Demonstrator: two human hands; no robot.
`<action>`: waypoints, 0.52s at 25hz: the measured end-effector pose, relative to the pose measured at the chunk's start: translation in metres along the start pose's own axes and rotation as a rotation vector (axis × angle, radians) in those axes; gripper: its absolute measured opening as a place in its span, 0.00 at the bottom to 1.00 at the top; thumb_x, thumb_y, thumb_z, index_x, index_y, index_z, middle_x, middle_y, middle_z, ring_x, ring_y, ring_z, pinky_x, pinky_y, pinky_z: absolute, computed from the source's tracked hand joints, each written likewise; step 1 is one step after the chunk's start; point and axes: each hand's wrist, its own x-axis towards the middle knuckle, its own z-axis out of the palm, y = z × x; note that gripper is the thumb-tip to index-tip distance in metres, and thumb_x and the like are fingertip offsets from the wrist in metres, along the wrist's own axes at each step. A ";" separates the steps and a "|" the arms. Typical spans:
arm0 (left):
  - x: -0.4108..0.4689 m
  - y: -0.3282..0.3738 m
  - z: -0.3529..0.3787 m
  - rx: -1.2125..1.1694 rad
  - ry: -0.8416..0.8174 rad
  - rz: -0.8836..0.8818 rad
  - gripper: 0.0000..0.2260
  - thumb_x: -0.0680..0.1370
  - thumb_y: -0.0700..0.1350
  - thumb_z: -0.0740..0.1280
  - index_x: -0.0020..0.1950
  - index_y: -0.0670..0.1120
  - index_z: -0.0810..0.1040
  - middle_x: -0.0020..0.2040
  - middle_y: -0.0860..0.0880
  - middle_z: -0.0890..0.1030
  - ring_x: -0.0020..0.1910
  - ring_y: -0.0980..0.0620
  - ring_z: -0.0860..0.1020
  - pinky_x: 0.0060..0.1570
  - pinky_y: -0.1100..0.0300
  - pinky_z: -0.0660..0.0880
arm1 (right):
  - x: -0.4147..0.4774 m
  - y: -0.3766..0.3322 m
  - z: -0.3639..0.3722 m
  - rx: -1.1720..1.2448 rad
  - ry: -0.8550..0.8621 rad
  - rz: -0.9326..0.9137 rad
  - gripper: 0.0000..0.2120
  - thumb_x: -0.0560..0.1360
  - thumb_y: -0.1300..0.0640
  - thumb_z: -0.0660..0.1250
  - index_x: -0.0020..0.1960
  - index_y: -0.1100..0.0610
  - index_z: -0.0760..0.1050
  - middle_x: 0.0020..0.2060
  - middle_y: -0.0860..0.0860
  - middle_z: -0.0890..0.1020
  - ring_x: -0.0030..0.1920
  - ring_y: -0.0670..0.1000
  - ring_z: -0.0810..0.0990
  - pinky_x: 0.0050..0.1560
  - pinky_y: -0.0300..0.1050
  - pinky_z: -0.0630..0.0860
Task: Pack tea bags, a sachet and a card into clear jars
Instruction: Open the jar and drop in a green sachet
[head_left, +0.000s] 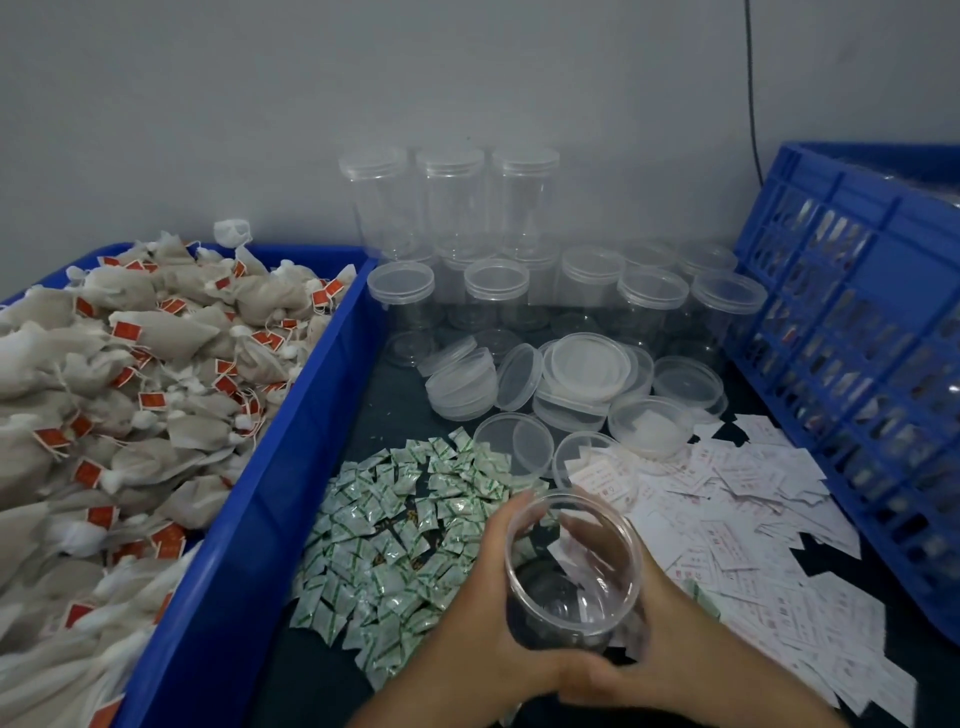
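Jar (571, 571), clear smooth lidless cylinder, in the grip of left hand (475, 618) and right hand (672, 642)

Dark tabletop (322, 675). Well left of the fingers (501, 530), a blue bin (249, 519) heaped with tea bags (156, 364). Just left of them and a little beyond, a scatter of green-and-white sachets (395, 519). To their right, loose white cards (753, 519), spread up to a blue crate (857, 364). Farther beyond, a cluster of loose clear lids (587, 364), then lidded clear jars (498, 291), upright, some stacked.
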 end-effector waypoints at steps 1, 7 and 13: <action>-0.004 0.008 -0.007 0.035 -0.045 -0.041 0.57 0.60 0.50 0.83 0.75 0.66 0.45 0.70 0.71 0.63 0.68 0.72 0.63 0.62 0.75 0.65 | 0.003 0.005 0.014 0.025 0.100 -0.028 0.55 0.62 0.48 0.85 0.78 0.40 0.54 0.70 0.32 0.70 0.72 0.39 0.70 0.67 0.42 0.74; -0.031 0.082 -0.080 0.505 0.625 0.241 0.24 0.70 0.66 0.67 0.64 0.63 0.69 0.62 0.71 0.72 0.62 0.72 0.70 0.58 0.64 0.71 | 0.020 0.027 0.053 0.017 0.373 -0.119 0.48 0.61 0.45 0.85 0.73 0.36 0.61 0.66 0.38 0.73 0.70 0.41 0.72 0.69 0.35 0.69; -0.009 0.103 -0.170 1.012 0.749 0.216 0.10 0.76 0.41 0.67 0.56 0.50 0.77 0.54 0.53 0.78 0.48 0.57 0.76 0.47 0.63 0.70 | 0.021 0.033 0.057 -0.063 0.423 -0.119 0.51 0.60 0.39 0.84 0.75 0.36 0.58 0.69 0.39 0.73 0.68 0.39 0.73 0.65 0.39 0.71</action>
